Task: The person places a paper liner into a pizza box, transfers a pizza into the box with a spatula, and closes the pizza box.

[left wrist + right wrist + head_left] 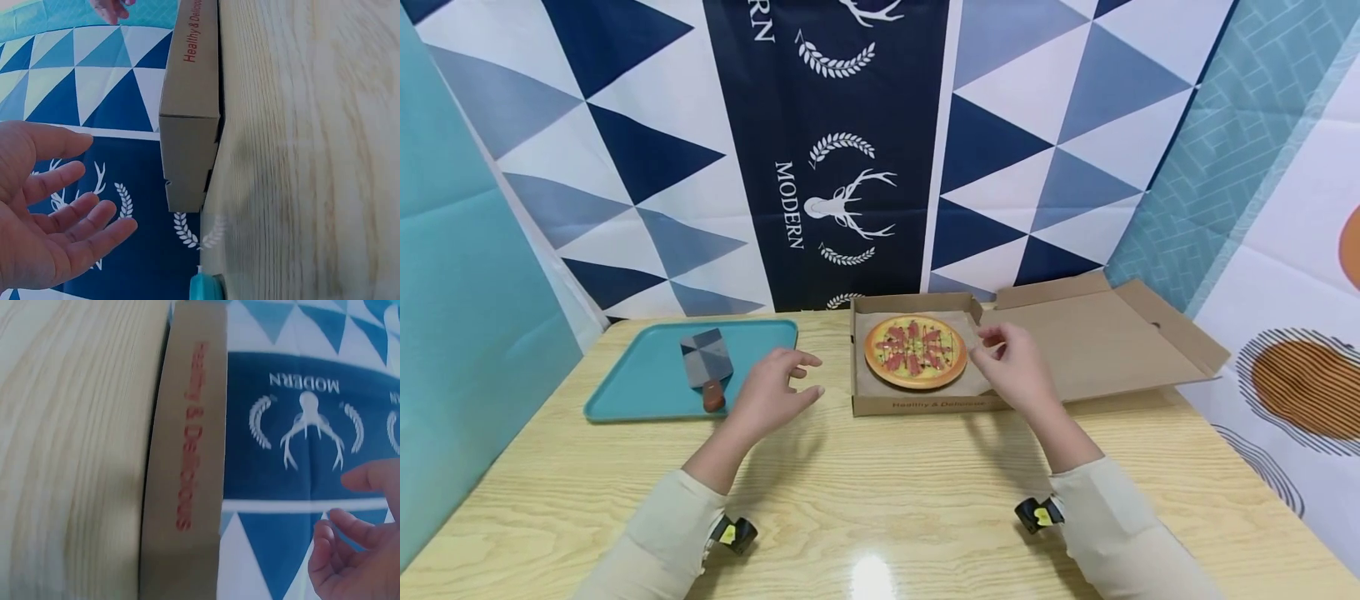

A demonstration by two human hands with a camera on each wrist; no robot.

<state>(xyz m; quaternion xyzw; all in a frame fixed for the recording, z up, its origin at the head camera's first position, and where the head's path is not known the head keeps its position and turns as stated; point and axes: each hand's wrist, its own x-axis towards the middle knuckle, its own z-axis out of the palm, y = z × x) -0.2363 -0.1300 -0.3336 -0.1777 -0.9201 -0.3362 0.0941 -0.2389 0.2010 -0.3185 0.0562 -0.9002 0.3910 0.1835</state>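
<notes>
A pizza (916, 351) with red and green toppings lies on paper inside a cardboard pizza box (925, 406), whose lid (1097, 346) is folded out to the right. My right hand (1017, 367) hovers over the box's right side with fingers loosely bent, holding nothing. Between the box and a teal tray (647, 371), my left hand (773, 393) hangs in the air, its fingers spread and nothing in them. On the tray is a pizza server (707, 358) with a broad metal blade and a brown handle pointing toward me.
The wooden table (880, 492) carries the tray on the left and the box in the middle. A patterned cloth (647, 150) hangs right behind them. Teal cloth (475, 250) bounds the left side, and a printed cloth (1285, 367) stands at the right.
</notes>
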